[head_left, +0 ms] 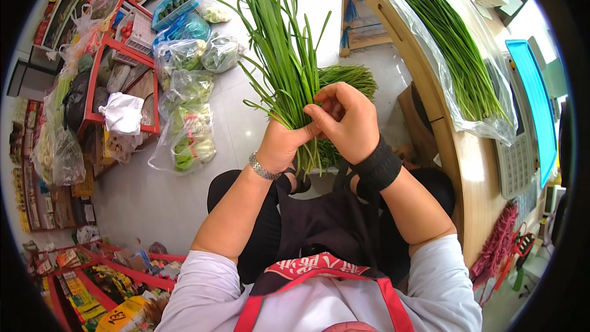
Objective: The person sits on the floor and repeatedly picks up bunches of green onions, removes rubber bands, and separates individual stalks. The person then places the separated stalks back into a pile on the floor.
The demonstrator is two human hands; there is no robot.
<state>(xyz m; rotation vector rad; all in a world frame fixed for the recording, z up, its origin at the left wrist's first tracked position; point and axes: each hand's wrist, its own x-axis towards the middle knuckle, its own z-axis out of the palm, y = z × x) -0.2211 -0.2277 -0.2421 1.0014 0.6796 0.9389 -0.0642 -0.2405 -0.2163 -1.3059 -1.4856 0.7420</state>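
Observation:
My left hand [285, 145], with a metal watch band at the wrist, is closed around the lower part of a bunch of green garlic chives [279, 50]. The leaves fan upward and the pale stem ends stick out below the fist. My right hand [346, 120], with a black band at the wrist, is at the bunch's right side, its thumb and index finger pinched together at the leaves. Whether a leaf is between those fingertips cannot be told. Behind and below my right hand, more chives [352, 78] lie low near the floor, partly hidden by my hands.
At the right, a wooden counter [479, 166] holds a long pile of chives [454, 50] on clear plastic, a calculator [515, 166] and a blue tray [534, 101]. Bagged vegetables [193, 140] lie on the floor at the left, beside a red metal rack [87, 97].

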